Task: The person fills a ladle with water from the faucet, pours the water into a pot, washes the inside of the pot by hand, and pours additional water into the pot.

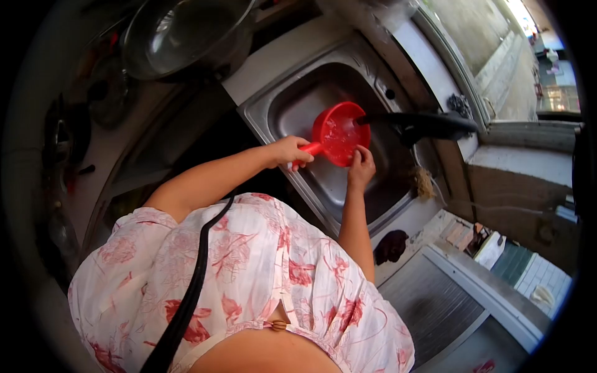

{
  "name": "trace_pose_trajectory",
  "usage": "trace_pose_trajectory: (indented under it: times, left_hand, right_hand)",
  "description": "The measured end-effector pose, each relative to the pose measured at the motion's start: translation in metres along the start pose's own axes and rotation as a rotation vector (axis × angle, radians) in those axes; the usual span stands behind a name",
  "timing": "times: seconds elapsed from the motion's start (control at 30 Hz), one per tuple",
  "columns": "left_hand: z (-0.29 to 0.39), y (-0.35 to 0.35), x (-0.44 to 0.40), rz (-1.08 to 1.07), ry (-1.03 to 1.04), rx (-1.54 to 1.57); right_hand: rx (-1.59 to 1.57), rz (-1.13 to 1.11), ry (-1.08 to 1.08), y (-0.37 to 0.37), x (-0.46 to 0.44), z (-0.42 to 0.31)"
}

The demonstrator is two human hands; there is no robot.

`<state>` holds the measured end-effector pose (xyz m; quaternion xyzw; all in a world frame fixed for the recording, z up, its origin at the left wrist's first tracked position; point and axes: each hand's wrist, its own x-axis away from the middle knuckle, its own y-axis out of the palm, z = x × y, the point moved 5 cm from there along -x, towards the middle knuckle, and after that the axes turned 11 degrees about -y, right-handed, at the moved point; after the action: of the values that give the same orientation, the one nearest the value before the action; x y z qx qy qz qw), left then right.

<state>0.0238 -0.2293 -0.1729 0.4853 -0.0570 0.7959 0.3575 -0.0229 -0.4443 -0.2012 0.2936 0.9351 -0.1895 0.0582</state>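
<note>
A red dipper [341,135] with water in it is held over the steel sink [287,102]. My left hand [291,152] is wrapped round its handle at the near left. At the dipper's near right rim, my right hand [361,168] pinches the edge with its fingers. The black faucet [423,124] reaches in from the right, and its tip is over the dipper's bowl. The sink's floor shows around and below the dipper.
A large metal pan [186,34] stands at the upper left. A tan scrubber [423,182] lies by the sink's right edge, and a dark item [391,246] sits near its lower corner. A dark scouring pad [459,105] rests by the window.
</note>
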Motion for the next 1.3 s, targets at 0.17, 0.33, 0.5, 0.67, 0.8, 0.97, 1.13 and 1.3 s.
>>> trace_pose_trajectory:
  times: [0.17, 0.33, 0.5, 0.67, 0.8, 0.97, 1.13, 1.3]
  left_hand:
    - [-0.009, 0.000, -0.003, 0.009, -0.041, 0.098]
    - [-0.005, -0.005, -0.003, -0.009, -0.042, 0.084]
    - [0.002, -0.007, 0.005, -0.015, -0.047, 0.055]
    - [0.000, -0.007, 0.007, -0.035, -0.020, 0.079]
    - [-0.001, -0.006, 0.007, -0.042, -0.018, 0.102]
    - [-0.002, -0.009, 0.001, -0.072, -0.015, 0.114]
    - [0.000, -0.012, 0.003, -0.080, -0.013, 0.159]
    - [0.000, -0.014, 0.003, -0.102, -0.006, 0.202]
  right_hand:
    - [-0.203, 0.068, 0.403, -0.010, -0.002, 0.002]
    - [-0.325, 0.054, 0.503, -0.018, -0.007, 0.018]
    - [-0.431, 0.040, 0.532, -0.012, -0.017, 0.015]
    - [-0.459, 0.031, 0.590, -0.011, -0.034, 0.012]
    - [-0.469, 0.008, 0.585, -0.006, -0.033, 0.015]
    - [-0.443, 0.066, 0.588, -0.006, -0.023, 0.011]
    - [-0.410, 0.095, 0.567, -0.015, -0.016, 0.010]
    - [-0.385, 0.158, 0.622, -0.017, -0.012, 0.003]
